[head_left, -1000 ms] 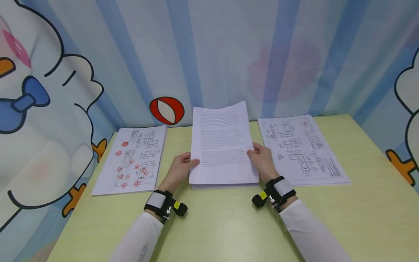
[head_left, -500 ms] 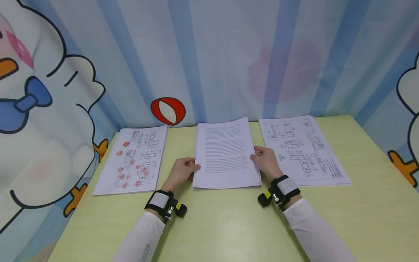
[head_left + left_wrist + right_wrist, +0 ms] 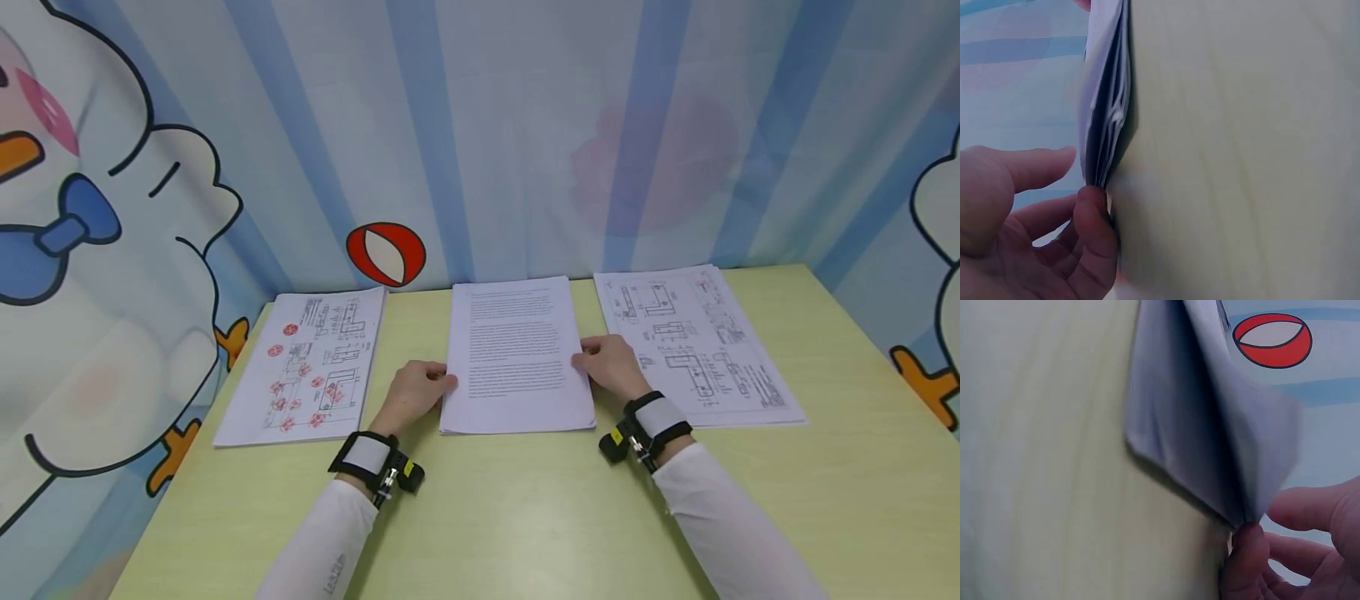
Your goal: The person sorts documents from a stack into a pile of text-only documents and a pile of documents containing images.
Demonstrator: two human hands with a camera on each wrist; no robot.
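I see the stack (image 3: 519, 354) now lowered.
Left hand (image 3: 411, 395) and right hand (image 3: 615, 367), half closed, pinch its sides; it seems more even.

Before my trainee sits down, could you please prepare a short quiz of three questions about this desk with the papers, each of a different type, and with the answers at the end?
1. True or false: the right hand touches the right edge of the middle stack.

2. Multiple choice: the ball picture on the backdrop is
A) blue and grey
B) red and white
C) green and yellow

3. Fill the blank: from the person's side, the stack dotted with red marks lies to the ____ of the middle stack.

Key: 1. True. 2. B. 3. Left.
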